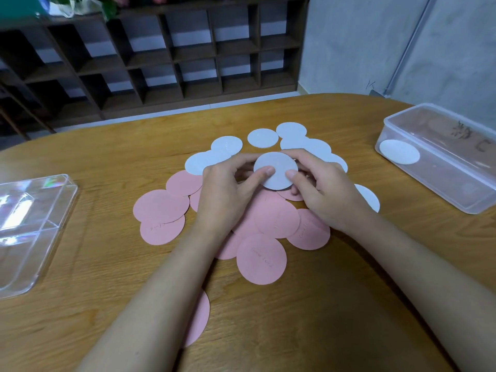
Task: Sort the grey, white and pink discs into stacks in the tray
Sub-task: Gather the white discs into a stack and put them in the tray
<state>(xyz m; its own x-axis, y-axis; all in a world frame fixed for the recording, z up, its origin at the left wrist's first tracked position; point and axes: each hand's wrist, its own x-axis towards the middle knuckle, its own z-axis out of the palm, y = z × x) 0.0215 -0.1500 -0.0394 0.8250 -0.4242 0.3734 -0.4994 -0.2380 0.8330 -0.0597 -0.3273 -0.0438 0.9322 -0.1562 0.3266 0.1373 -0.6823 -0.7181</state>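
Observation:
Both hands hold one pale grey disc [276,167] above the pile at the table's middle. My left hand [228,194] pinches its left edge with the thumb on top. My right hand [319,191] pinches its right edge the same way. Several pale grey discs [262,138] lie scattered behind the hands, and several pink discs [261,259] overlap in front and under my wrists. One more pink disc [200,318] lies partly hidden under my left forearm. A clear tray [440,167] at the right holds a single white disc [399,152].
A clear plastic lid or divided tray [29,226] lies at the table's left edge. The wooden table [107,157] has a rounded far edge. Dark cubby shelves [174,57] stand behind it, and a grey wall is at the right.

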